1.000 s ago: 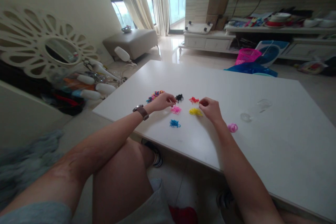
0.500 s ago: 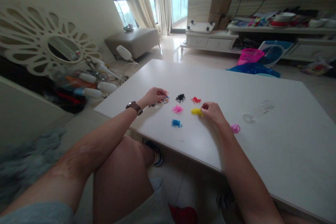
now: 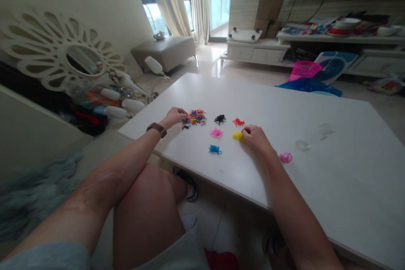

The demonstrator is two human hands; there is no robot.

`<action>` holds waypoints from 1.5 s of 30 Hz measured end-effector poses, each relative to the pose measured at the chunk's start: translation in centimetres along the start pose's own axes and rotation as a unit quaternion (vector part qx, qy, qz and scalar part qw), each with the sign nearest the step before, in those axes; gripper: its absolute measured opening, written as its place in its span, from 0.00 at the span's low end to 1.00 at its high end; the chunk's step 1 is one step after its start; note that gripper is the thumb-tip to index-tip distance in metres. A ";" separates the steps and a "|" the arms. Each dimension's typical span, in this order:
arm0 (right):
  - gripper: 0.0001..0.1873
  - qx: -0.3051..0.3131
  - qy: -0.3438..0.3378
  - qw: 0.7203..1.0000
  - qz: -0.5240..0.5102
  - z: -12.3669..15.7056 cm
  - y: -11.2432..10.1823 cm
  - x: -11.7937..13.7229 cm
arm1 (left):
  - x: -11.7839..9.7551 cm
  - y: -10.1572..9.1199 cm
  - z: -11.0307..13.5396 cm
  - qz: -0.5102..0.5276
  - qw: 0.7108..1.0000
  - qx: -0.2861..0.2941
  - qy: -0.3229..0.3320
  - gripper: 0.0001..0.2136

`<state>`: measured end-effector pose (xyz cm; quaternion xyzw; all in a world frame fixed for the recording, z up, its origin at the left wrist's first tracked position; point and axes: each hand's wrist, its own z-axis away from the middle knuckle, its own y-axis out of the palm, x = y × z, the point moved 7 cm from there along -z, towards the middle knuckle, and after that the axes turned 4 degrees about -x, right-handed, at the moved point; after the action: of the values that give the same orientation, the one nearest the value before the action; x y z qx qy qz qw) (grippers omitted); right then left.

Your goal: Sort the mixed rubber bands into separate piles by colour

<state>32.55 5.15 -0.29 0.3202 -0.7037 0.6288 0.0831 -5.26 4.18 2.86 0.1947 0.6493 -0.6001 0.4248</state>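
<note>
On the white table lies a mixed heap of small coloured rubber bands. My left hand, with a brown-strapped watch on its wrist, reaches the heap's left edge, thumb and fingers pinched together; what is between them is too small to make out. My right hand is closed in a pinch at the right side of the yellow rubber bands, its fingertips partly hiding them. Sorted by colour nearby are black bands, red bands, pink bands and blue bands.
A pink coil lies beside my right forearm. Farther right are a clear round lid and a clear container. The table's front edge runs above my knees. Beyond it stand a pink basket and a grey ottoman.
My left hand has drawn back left from over the mixed heap to its left edge, uncovering most of the bands. My right hand stays at the yellow bands. The view has shifted slightly.
</note>
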 end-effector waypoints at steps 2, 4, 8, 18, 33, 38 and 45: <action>0.13 -0.024 0.003 1.000 -0.001 -0.1 -0.3 0.0 | 0.7 0.0 -0.2 -0.033 0.999 0.020 -0.003 0.11; 0.13 -0.049 0.006 0.999 0.000 -0.1 -0.6 0.0 | 1.4 0.2 -0.3 -0.071 0.996 0.051 -0.002 0.10; 0.13 -0.071 0.008 0.997 0.002 -0.1 -0.8 0.0 | 2.2 1.0 -0.3 -0.131 0.987 0.096 0.019 0.08; 0.13 -0.067 0.009 0.998 0.001 -0.1 -0.7 0.2 | 2.0 1.0 -0.8 -0.172 0.979 0.097 0.050 0.08; 0.12 -0.043 0.016 0.999 0.021 0.0 -0.6 0.5 | 0.8 2.8 0.0 -0.213 0.968 0.118 0.057 0.06; 0.12 -0.040 0.011 0.999 0.023 0.0 -0.7 0.7 | 0.1 3.0 0.3 -0.215 0.966 0.123 0.075 0.07; 0.12 -0.044 0.018 0.999 0.020 0.1 -0.7 0.7 | -0.8 2.1 0.3 -0.181 0.976 0.065 0.104 0.10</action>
<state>32.43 4.81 0.63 0.2903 -0.7353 0.6047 0.0968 -3.16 4.53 2.22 0.1628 0.6737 -0.6845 0.2260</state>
